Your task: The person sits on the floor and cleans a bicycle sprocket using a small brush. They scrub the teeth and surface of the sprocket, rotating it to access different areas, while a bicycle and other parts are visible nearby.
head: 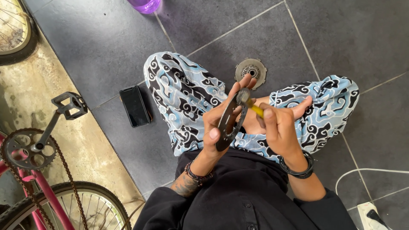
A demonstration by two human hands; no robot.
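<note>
My left hand [218,121] grips a dark toothed chainring [228,125], held on edge in front of my lap. My right hand [279,127] holds a small yellow-handled brush [251,105], and the brush's grey head rests against the top rim of the chainring. I sit cross-legged in blue patterned trousers [183,96] on dark floor tiles. A round metal cog cluster [251,70] lies on the tile just beyond my hands.
A black phone [134,106] lies on the tile left of my knee. A pink bicycle [38,187] with crank, pedal [69,103] and chain stands at the left. A purple bottle [145,5] is at the top edge. A white power strip [372,213] and cable lie at the bottom right.
</note>
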